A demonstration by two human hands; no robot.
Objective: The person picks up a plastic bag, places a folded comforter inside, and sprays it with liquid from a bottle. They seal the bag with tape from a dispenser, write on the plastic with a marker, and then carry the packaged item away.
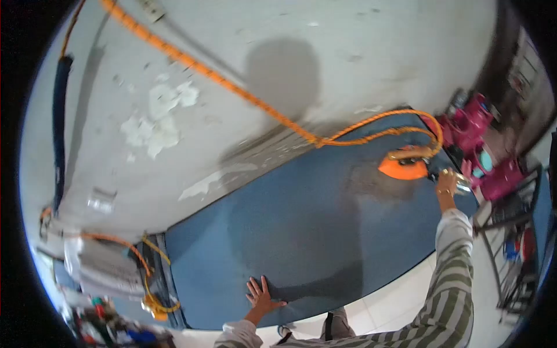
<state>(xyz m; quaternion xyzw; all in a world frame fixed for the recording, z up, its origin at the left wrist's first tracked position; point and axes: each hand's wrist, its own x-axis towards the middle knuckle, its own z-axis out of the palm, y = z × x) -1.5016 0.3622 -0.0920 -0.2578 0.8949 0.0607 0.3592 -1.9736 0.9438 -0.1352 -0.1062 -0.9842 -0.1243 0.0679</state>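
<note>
My left hand [262,298] lies with fingers spread on the near edge of the blue ironing board [278,232]. At the board's right end, my right hand [447,182] is closed around a clear, shiny container [463,184]; its exact kind is too blurred to tell. Just left of that hand stands an orange iron [403,166] with a brownish handle, apart from my fingers. An orange cord [232,87] runs from the upper left, loops over the board and reaches the iron.
A stained wall [174,75] with peeling paint borders the board's far side. Pink containers [502,177] crowd the right end, above a dark metal rack [502,255]. To the left are a yellow cord [154,290] and a dark sleeved cable [60,127]. Cluttered items [104,325] fill the lower left.
</note>
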